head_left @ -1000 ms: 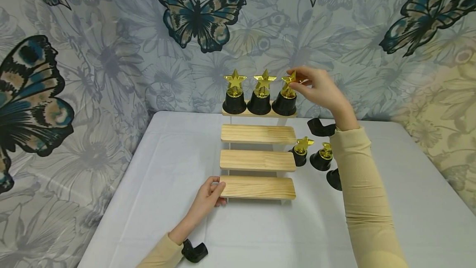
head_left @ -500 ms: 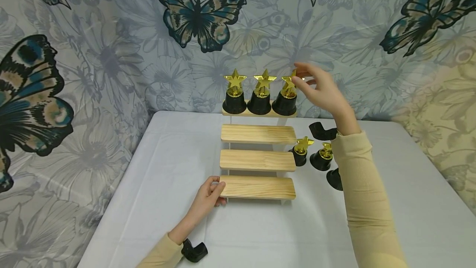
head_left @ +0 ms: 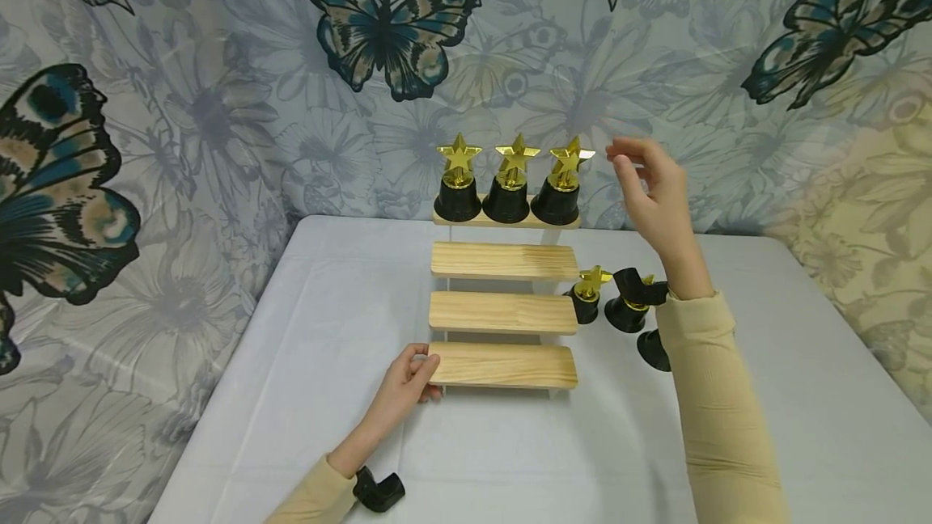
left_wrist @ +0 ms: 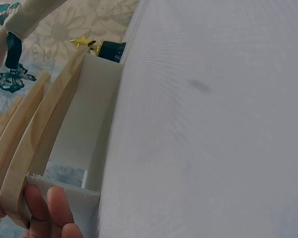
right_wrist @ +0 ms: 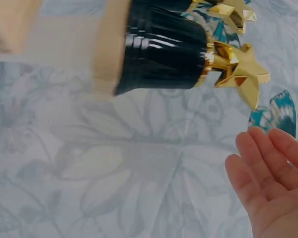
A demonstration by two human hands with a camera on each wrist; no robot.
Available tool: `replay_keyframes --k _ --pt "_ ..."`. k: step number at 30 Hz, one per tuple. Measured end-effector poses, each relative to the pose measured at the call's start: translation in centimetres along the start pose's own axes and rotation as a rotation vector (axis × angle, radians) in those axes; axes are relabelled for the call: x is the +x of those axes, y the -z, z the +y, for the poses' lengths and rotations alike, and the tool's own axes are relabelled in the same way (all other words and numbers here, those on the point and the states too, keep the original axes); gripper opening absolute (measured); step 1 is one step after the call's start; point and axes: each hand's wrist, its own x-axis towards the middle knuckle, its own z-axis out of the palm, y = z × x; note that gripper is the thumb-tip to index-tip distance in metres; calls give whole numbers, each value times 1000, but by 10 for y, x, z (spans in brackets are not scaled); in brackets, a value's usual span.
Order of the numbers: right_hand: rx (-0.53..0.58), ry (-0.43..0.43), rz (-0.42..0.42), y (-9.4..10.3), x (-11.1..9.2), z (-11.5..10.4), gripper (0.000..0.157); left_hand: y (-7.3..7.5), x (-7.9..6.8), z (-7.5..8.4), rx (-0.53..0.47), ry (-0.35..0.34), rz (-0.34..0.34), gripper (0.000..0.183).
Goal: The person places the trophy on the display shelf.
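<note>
Three gold star trophies with black bases stand in a row on the top step of a tiered wooden shelf (head_left: 502, 312). The rightmost trophy (head_left: 559, 199) is nearest to my right hand (head_left: 658, 200), which hangs in the air just right of its star, fingers relaxed and holding nothing. In the right wrist view that trophy's star (right_wrist: 243, 74) shows apart from the fingertips (right_wrist: 246, 141). My left hand (head_left: 404, 382) grips the left end of the lowest step (head_left: 510, 365), thumb on top. The left wrist view shows its fingers (left_wrist: 57, 206) curled under the board (left_wrist: 39, 134).
Right of the shelf, more star trophies stand on the white-covered table (head_left: 291, 411): one close by (head_left: 586, 297), another partly behind the black wrist mount (head_left: 637, 288), and a black base (head_left: 654, 350) partly behind the right sleeve. Butterfly-patterned cloth (head_left: 218, 103) hangs behind the table.
My right hand has let go of the rightmost trophy's star and moved right and slightly down, away from it. The trophy stays on the top step. My left hand keeps its grip.
</note>
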Motion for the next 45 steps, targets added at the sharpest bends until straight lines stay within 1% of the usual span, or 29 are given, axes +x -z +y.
replay_keyframes --k 3,6,8,12,13,18,23,28,31,37,45 --pt "-14 -30 -2 1 -11 3 24 1 0 0 6 -4 4 28" --pt "-54 -57 -27 2 -21 7 24 1 0 1 6 -3 7 28" --pt "-83 -78 -51 1 -29 16 24 2 0 1 4 -3 8 28" --pt "-112 -114 -97 1 -47 41 24 2 0 1 2 -5 8 29" --pt "-114 -120 -111 1 -51 48 24 2 0 1 0 -4 8 29" --pt "-143 -146 -195 2 -71 61 26 2 0 2 0 -2 7 29" --pt "-150 -171 -288 1 -86 71 29 2 0 3 4 -4 15 27" --pt "-153 -199 -399 1 -97 79 34 1 0 2 9 1 15 27" --pt "-149 -230 -435 0 -103 82 36 1 0 2 9 3 14 28" --pt "-150 -268 -470 -1 -109 88 43 1 0 2 4 -1 10 29" --pt "-175 -314 -503 -3 -115 96 41 0 0 1 -5 4 1 29"
